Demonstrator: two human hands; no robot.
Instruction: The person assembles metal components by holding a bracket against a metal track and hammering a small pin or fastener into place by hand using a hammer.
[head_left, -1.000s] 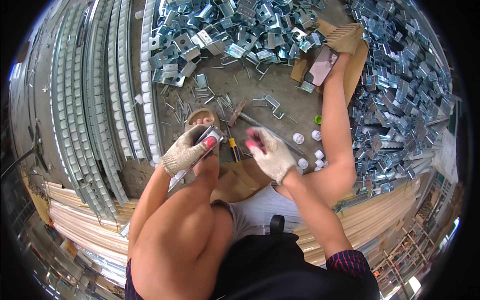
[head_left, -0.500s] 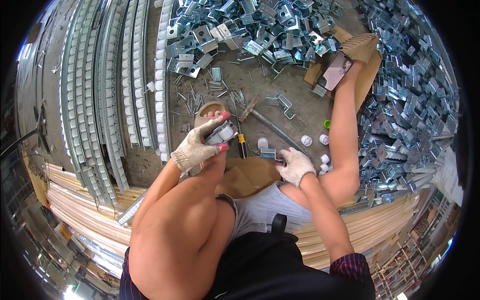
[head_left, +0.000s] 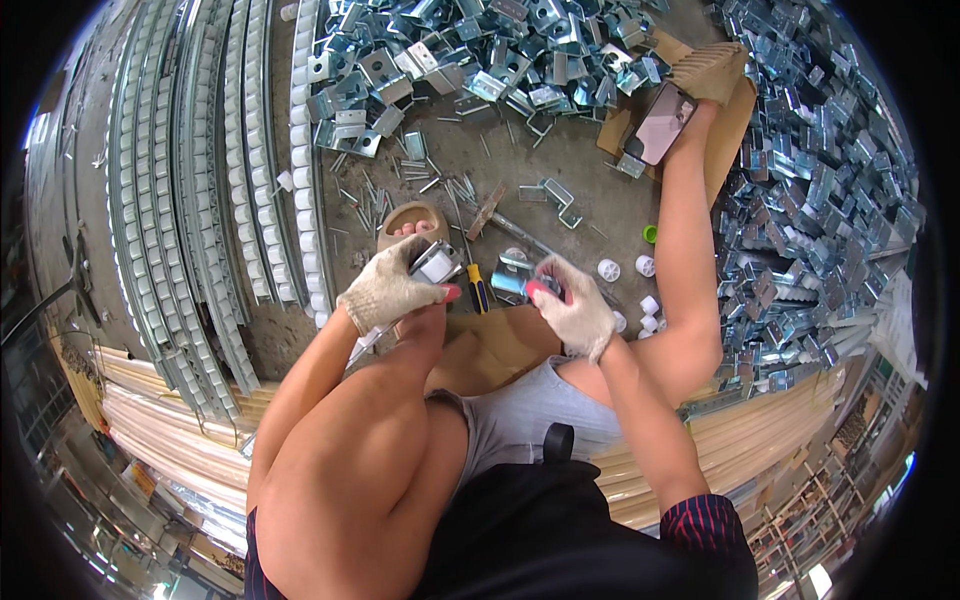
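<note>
My left hand (head_left: 385, 287), in a pale glove with red fingertips, is closed around the end of a metal piece with a white roller (head_left: 436, 265) set in it. The rest of that piece is mostly hidden behind the hand and leg. To the right, my right hand (head_left: 578, 308), gloved the same way, grips a shiny bent metal bracket (head_left: 510, 279) between thumb and fingers. A gap separates the bracket from the roller. Between the hands lies a yellow and black screwdriver (head_left: 477, 287) on the floor. A hammer (head_left: 487, 211) rests just beyond it.
Long rails lined with white rollers (head_left: 304, 150) lie at the left. Metal brackets (head_left: 480, 60) are heaped ahead, more (head_left: 800, 230) at the right. Loose pins (head_left: 372, 203) and white wheels (head_left: 608, 270) dot the floor. A phone (head_left: 661, 124) rests by my right foot.
My right hand has come up and leftward from the floor, now with a bracket in its fingers. My left hand still holds the roller piece, slightly farther left in the picture.
</note>
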